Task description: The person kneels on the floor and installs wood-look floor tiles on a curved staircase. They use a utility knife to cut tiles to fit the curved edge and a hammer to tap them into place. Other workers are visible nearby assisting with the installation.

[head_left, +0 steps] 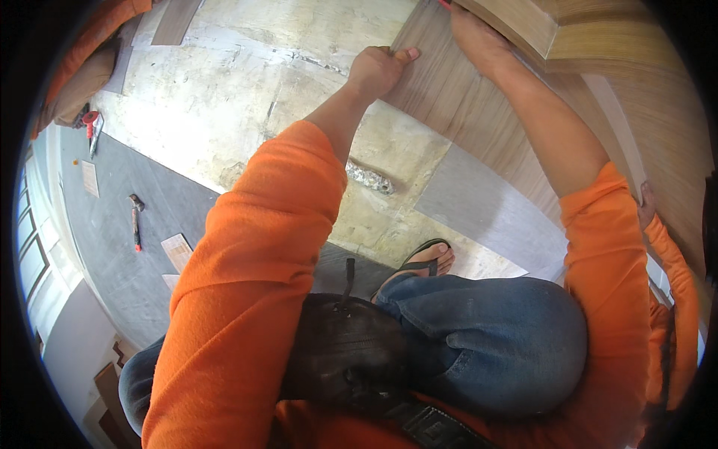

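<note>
Watching remotely, I see my left hand (376, 72) grasping one wood-grain plank (432, 84); whether right hand (482, 49) grasps, I cannot tell. Left of both: one claw hammer (136, 221).

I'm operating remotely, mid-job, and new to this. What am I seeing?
No machine: a person's bare hands, in one downward picture from a fisheye camera worn on the head; straight edges bend. The left hand is at the edge of wood-grain flooring, thumb over it; the right hand is farther along, its hold unclear at the picture's top. A hammer lies on the grey surface, left of the patchy floor. The far-right hand is a co-worker's.
</note>
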### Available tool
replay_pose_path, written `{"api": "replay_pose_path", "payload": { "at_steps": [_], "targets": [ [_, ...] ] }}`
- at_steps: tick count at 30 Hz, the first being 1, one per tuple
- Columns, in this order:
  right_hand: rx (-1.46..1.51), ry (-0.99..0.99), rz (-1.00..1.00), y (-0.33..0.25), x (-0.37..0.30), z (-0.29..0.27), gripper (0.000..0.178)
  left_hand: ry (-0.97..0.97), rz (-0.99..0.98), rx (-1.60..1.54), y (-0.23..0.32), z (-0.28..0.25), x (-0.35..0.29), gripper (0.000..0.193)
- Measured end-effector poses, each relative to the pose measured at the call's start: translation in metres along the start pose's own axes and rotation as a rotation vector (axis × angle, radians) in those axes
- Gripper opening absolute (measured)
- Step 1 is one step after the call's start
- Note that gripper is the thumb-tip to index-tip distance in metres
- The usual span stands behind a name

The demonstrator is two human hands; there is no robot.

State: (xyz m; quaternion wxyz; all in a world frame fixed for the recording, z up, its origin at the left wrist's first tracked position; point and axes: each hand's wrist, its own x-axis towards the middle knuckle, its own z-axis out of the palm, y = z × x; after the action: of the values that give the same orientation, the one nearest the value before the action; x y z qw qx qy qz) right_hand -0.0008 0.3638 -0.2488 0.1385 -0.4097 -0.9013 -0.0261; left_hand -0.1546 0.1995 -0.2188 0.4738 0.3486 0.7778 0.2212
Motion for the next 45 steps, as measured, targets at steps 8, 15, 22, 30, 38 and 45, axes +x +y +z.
{"api": "replay_pose_path", "payload": {
  "at_steps": [8, 15, 22, 30, 38, 45],
  "targets": [
    [-0.006, -0.017, 0.029, -0.002, 0.008, -0.006, 0.048, -0.063, -0.032, -0.079, 0.005, -0.001, 0.002, 0.071],
    [-0.014, -0.017, 0.029, -0.002, 0.011, -0.009, 0.047, -0.056, -0.027, -0.123, 0.008, -0.004, 0.001, 0.071],
    [-0.024, -0.016, 0.022, -0.002, 0.007, -0.016, 0.046, -0.050, -0.025, -0.093, 0.017, -0.008, -0.006, 0.073],
    [-0.031, -0.026, 0.031, 0.000, 0.000, -0.020, 0.044, 0.054, 0.022, 0.042, 0.006, 0.002, -0.001, 0.075],
    [-0.124, -0.018, 0.017, 0.009, 0.003, -0.021, 0.043, -0.108, -0.165, -0.138, 0.009, -0.012, -0.013, 0.068],
    [-0.045, -0.026, 0.033, 0.000, 0.008, -0.020, 0.042, -0.137, -0.133, -0.409, -0.011, -0.019, -0.027, 0.054]
  ]
}}
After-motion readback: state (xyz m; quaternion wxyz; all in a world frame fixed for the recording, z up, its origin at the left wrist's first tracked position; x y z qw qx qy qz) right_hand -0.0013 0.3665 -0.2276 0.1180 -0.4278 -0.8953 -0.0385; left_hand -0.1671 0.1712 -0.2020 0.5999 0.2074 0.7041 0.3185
